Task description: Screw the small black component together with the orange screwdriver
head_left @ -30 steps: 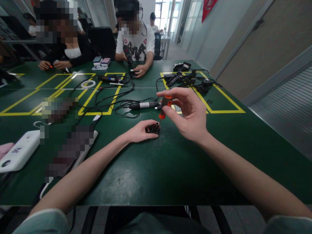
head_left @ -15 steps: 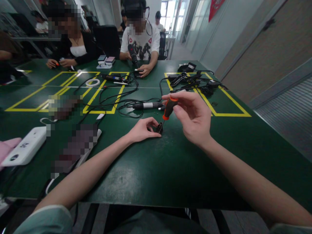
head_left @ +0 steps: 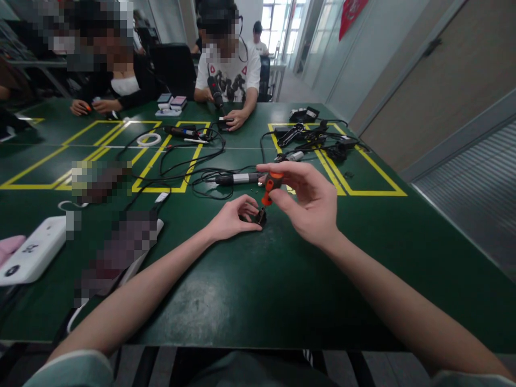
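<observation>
Between the thumb and fingers of my left hand (head_left: 234, 217) is a small dark part (head_left: 261, 216), held low at the green table (head_left: 282, 274); its exact kind is too small to make out. My right hand (head_left: 312, 196) grips a screwdriver (head_left: 272, 188) with an orange and dark handle. The driver points down and its lower end meets the top of the small part. Just beyond my hands lies a black and silver pen-like tool (head_left: 238, 179) with a cable. A few tiny bits sit on the table beside it.
Tangled black cables and adapters (head_left: 310, 137) lie at the back right. A white power strip (head_left: 34, 250) and blurred phone-like devices (head_left: 121, 250) are on the left. Across the table a co-worker (head_left: 228, 75) holds a dark tool; another person (head_left: 116, 80) sits at left.
The screwdriver in my right hand has come down and left, more upright, onto the small dark part. My left hand keeps its hold. The whole view has shifted slightly.
</observation>
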Demonstrator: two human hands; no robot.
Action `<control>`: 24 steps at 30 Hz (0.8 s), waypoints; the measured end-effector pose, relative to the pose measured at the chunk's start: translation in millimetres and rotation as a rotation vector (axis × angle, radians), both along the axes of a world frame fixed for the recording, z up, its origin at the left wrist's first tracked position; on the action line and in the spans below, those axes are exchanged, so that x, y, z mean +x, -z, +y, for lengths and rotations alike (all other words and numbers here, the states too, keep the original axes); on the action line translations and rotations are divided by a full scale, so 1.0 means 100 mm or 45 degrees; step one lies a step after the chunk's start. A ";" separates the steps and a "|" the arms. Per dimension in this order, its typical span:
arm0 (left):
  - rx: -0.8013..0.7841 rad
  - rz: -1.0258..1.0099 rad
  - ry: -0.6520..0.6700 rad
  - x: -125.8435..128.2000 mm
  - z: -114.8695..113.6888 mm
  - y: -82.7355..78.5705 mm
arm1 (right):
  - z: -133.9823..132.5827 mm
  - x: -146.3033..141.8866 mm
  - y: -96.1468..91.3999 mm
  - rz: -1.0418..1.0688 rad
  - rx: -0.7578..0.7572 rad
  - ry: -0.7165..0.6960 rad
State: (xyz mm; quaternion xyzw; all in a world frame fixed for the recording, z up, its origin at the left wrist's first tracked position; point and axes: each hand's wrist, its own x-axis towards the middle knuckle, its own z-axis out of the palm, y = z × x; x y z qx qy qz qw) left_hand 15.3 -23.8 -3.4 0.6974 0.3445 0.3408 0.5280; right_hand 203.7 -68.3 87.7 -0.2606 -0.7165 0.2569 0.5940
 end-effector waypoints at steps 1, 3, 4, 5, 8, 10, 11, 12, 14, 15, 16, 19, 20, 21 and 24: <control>-0.007 0.003 -0.001 0.00 0.00 0.01 | 0.00 0.00 0.00 0.003 0.009 0.032; -0.010 0.035 0.006 -0.01 0.00 0.02 | 0.01 0.00 -0.01 -0.003 0.015 0.100; -0.010 0.049 0.006 -0.01 0.00 0.02 | 0.01 0.01 -0.02 -0.006 0.015 0.126; -0.007 0.057 0.001 -0.01 0.00 0.02 | 0.01 0.01 -0.03 -0.009 0.012 0.142; 0.013 0.091 -0.016 -0.02 0.00 0.02 | 0.00 0.02 -0.04 -0.011 0.010 0.147; 0.028 0.117 -0.016 -0.02 0.00 0.01 | 0.00 0.03 -0.04 -0.014 0.007 0.132; 0.033 0.125 -0.010 -0.02 0.00 0.01 | 0.00 0.03 -0.03 -0.013 0.004 0.120; 0.039 0.127 -0.005 -0.02 0.00 0.01 | 0.00 0.03 -0.02 -0.007 0.002 0.107; 0.051 0.132 0.010 -0.02 -0.01 -0.01 | 0.02 0.03 0.00 0.015 0.007 0.101; 0.063 0.143 0.018 -0.01 -0.01 -0.02 | 0.03 0.03 0.02 0.024 0.016 0.116; 0.079 0.163 0.031 -0.01 -0.01 -0.03 | 0.04 0.04 0.03 0.026 0.026 0.138; 0.155 0.245 0.057 -0.01 -0.02 -0.06 | 0.06 0.06 0.03 -0.008 0.021 0.163; 0.179 0.268 0.061 -0.01 -0.02 -0.06 | 0.06 0.07 0.03 -0.031 -0.001 0.138; 0.199 0.283 0.063 -0.01 -0.02 -0.06 | 0.06 0.08 0.02 -0.054 -0.029 0.099; 0.237 0.295 0.059 -0.02 -0.01 -0.04 | 0.05 0.10 0.01 -0.113 -0.087 -0.038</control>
